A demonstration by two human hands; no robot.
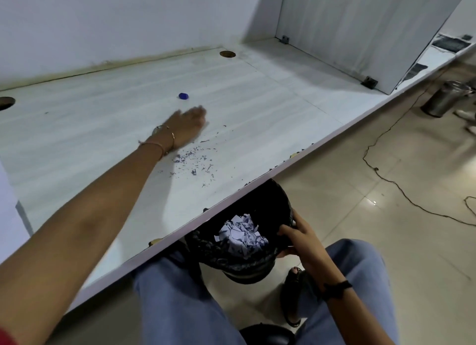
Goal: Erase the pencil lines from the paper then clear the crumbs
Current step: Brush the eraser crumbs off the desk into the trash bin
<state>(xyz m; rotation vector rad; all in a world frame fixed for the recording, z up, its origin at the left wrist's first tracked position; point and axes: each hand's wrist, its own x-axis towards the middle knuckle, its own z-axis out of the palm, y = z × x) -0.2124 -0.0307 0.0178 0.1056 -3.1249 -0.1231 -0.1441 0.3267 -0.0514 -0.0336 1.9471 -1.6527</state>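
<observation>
Purple eraser crumbs (195, 161) lie scattered on the white desk (103, 128) near its front edge. My left hand (189, 127) reaches out flat over the desk just beyond the crumbs, fingers blurred and straight. A small blue eraser (183, 96) sits farther back on the desk. My right hand (298, 237) grips the rim of a black bin (247, 262) held below the desk edge. Torn paper pieces (240, 232) with purple marks lie inside the bin.
Two round cable holes (227, 54) sit in the desk. A white partition (360, 30) stands at the back right. A steel bin (445, 98) and a black cable (386, 174) are on the tiled floor. My legs in jeans are below.
</observation>
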